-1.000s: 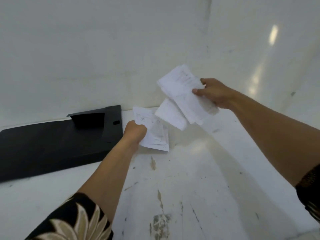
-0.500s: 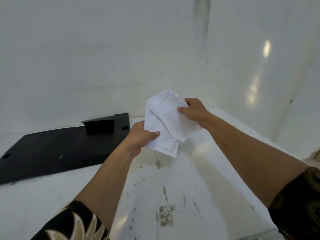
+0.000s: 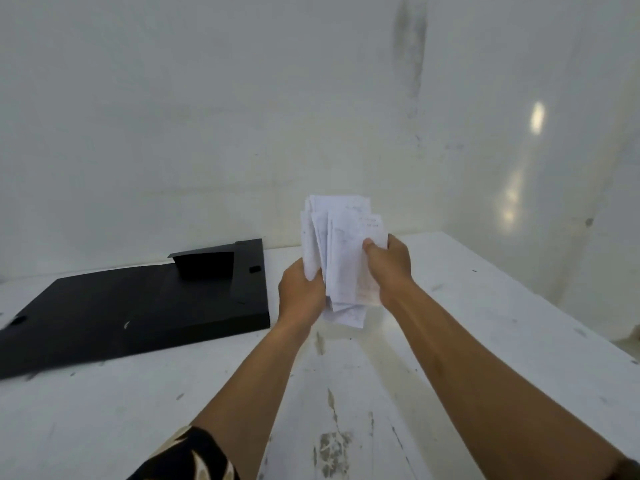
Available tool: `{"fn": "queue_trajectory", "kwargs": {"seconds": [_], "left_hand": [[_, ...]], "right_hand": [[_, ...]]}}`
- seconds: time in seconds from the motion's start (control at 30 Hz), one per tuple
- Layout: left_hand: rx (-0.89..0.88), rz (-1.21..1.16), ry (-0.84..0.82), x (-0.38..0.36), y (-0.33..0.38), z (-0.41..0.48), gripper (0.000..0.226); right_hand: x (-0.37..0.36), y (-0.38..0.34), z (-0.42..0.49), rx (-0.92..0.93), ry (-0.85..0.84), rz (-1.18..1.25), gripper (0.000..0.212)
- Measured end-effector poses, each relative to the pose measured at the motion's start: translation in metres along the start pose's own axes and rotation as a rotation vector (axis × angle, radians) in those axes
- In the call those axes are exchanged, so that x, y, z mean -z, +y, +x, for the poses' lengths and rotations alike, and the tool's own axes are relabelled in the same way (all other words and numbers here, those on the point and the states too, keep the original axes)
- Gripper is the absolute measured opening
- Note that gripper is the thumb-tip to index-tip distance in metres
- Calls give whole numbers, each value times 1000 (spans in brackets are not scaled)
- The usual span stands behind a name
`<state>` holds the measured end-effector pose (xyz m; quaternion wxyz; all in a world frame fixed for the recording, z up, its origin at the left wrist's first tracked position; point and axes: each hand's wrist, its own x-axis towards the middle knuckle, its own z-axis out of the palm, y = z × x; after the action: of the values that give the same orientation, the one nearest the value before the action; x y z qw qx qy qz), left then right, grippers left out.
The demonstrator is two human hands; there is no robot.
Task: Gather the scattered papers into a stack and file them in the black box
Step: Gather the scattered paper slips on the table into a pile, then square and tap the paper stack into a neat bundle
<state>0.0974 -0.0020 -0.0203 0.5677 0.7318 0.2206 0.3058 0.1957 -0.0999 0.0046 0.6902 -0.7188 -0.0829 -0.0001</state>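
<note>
Both hands grip the papers [image 3: 341,261] upright as one uneven bundle: left hand [image 3: 300,295] at its left edge, right hand [image 3: 389,268] pinching its right. Gathering looks done; filing in the black box [image 3: 138,306] on the surface [image 3: 485,306] remains.

White table [image 3: 485,341], lower half of the frame: painted top, scuffed and scratched, with chipped patches showing grey near the bottom centre and thin dark marks scattered across it; its right edge runs diagonally toward the lower right corner. White wall [image 3: 173,116], upper half of the frame: plain, faintly stained, meeting the table along its far edge. Dark vertical smudge [image 3: 412,46], upper centre-right of the wall. Glossy wall surface at right carrying bright light reflections [image 3: 536,117], one oval spot above softer glints lower down.
</note>
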Motion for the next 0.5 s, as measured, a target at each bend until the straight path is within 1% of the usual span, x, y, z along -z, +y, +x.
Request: {"fn": "queue_trajectory", "kwargs": {"seconds": [0.07,0.13,0.3,0.37,0.43,0.5], "left_hand": [[-48,0,-38,-1,-5,-5,22],[-72,-39,-83,-2,-12,-5,26],[5,-170,-108,-3,-18,-12,42],[-10,-164,-119,-2,-20,-13,39],[-74,-47,-84,0,-20,-10,34],[-137,0,-44,4,-20,-7,38]], "right_hand": [[-4,12,-3,-12,8,-56,28],[-7,20,-7,10,30,-128,32],[-15,21,-22,221,192,-317,18],[-17,20,-26,297,236,-319,18],[-20,21,-29,357,220,-267,24],[-21,22,-30,401,183,-188,32]]}}
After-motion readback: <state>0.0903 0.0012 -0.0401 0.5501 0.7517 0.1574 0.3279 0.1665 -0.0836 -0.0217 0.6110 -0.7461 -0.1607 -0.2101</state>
